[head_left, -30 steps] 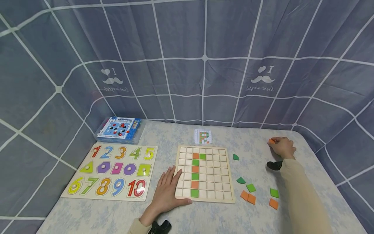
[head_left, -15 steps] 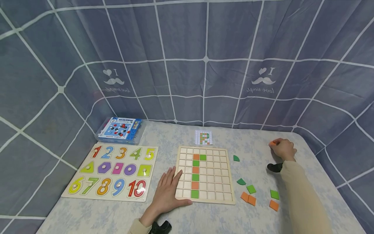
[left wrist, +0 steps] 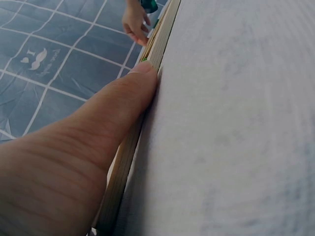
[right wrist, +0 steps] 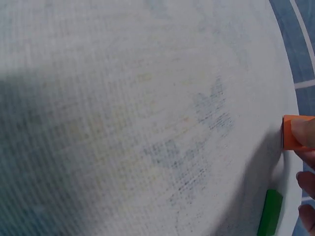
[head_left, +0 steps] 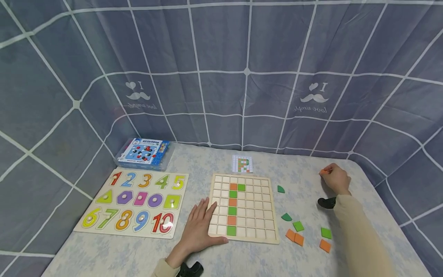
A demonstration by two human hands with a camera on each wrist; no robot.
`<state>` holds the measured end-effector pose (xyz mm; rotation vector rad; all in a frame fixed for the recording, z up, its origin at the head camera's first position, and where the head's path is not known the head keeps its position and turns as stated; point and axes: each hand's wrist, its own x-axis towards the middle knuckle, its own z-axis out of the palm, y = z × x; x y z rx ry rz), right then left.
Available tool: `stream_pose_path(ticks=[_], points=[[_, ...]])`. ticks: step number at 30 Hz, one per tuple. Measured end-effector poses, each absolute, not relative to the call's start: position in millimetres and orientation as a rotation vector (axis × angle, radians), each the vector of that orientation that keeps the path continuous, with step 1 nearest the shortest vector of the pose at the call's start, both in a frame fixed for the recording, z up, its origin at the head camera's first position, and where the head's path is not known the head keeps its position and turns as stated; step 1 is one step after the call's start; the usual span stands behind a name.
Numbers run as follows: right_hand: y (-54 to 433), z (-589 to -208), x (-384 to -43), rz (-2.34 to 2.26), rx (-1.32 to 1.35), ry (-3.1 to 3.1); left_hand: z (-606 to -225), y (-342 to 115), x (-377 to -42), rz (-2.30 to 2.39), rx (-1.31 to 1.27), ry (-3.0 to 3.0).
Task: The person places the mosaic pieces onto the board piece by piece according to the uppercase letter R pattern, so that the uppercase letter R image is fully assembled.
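My left hand (head_left: 197, 229) rests at the near left corner of a wooden grid board (head_left: 254, 223), fingers straight along its left side. The thumb (left wrist: 118, 101) lies against the board's front edge in the left wrist view. At the far right of the table, my right hand (head_left: 338, 180) pinches an orange square tile (head_left: 324, 172) between thumb and fingers. The right wrist view shows this orange tile (right wrist: 289, 132) under the thumb, at the right edge. On the board, orange and green tiles (head_left: 232, 211) form a column, with one green tile (head_left: 241, 187) beside its top.
Loose orange tiles (head_left: 298, 239), green squares (head_left: 326, 232) and dark green quarter-circles (head_left: 286, 217) lie right of the board. A pattern card (head_left: 242, 164) sits behind it. To the left are a number puzzle (head_left: 117, 215) and a plastic box (head_left: 143, 153). Grid-patterned curtains border the table.
The head view has shifted slightly. The left hand stays at the board's corner. The right hand stays at the far right, still pinching the orange tile, with only slight finger movement.
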<state>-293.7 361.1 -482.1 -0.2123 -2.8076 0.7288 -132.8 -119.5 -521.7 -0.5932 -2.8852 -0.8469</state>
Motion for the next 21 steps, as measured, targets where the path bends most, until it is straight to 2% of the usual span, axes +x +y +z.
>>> stream_pose_path(ticks=[8, 21], points=[[339.4, -481.5, -295.8, 0.914, -0.103, -2.710, -521.5, -119.9, -131.7, -0.855, -0.593, -2.883], [246.4, -465.2, -291.0, 1.360, 0.189, -2.671, -522.9, -119.0, -132.4, -0.846, -0.589, -2.869]])
